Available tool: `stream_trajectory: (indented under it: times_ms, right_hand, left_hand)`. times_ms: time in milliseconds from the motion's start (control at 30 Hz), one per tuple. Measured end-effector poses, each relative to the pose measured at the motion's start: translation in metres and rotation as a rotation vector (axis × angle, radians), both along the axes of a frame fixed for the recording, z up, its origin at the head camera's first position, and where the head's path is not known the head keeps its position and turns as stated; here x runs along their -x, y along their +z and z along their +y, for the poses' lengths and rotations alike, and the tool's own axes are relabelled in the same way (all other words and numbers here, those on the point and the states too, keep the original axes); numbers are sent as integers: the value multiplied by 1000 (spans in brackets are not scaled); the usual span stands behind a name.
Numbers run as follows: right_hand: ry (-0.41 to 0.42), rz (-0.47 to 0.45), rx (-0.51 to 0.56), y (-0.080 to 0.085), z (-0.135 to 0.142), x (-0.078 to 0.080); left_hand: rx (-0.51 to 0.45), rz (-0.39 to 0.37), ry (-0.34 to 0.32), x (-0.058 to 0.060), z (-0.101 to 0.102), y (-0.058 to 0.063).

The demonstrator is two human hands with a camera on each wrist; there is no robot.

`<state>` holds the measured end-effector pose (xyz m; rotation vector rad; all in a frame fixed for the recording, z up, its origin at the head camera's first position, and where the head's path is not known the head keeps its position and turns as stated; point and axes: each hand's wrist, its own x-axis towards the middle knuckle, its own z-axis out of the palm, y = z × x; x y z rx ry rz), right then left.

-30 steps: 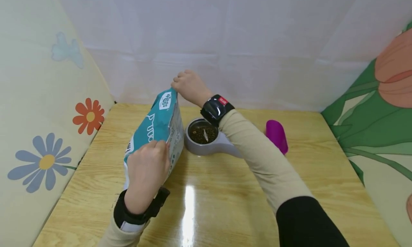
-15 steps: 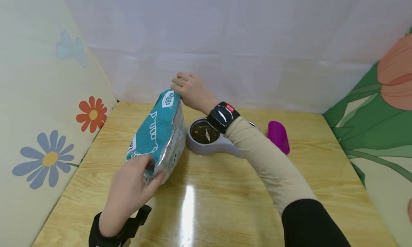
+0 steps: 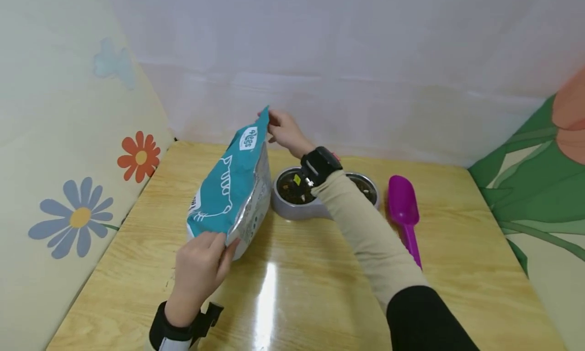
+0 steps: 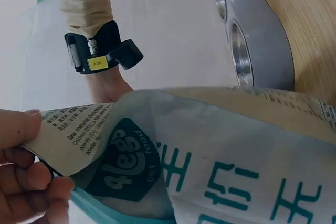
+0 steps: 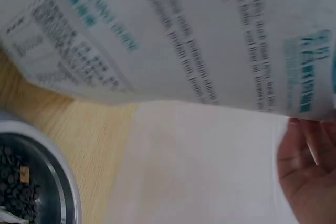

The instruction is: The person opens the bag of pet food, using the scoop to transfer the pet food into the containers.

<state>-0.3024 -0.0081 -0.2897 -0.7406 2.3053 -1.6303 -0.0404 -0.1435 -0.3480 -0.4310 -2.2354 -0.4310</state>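
Note:
A teal and white pet food bag [image 3: 228, 181] stands on the left side of the table. My left hand [image 3: 201, 262] pinches its near top edge; in the left wrist view that hand's thumb and curled fingers [image 4: 31, 174] are around the edge. At the far top corner, my right hand [image 3: 288, 132] pinches the bag, its fingertips partly hidden behind it. The right wrist view shows the bag's printed side [image 5: 184, 40] with the right hand [image 5: 310, 166] at its edge.
Right of the bag sits a grey double pet bowl [image 3: 297, 210] holding dark kibble, partly covered by my right forearm. A purple scoop [image 3: 403, 201] lies further right on the wooden table [image 3: 329, 290]. A white sheet [image 3: 365, 46] hangs behind.
My left hand let go of the bag's near edge, spread its fingers, and now pinches it again. The right hand shifted its hold, and the bag's far corner rises to a point.

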Motion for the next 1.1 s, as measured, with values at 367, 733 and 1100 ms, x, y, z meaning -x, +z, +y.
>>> stream_trajectory:
  times_ms: [367, 733, 1100]
  right_hand:
    - [-50, -107, 226, -10, -5, 1]
    - [-75, -1, 121, 18, -23, 5]
    - [103, -48, -69, 20, -33, -1]
  left_hand:
    - [-201, 113, -148, 10, 3, 1]
    - [-332, 184, -114, 20, -3, 6]
    - [-539, 129, 56, 23, -8, -1]
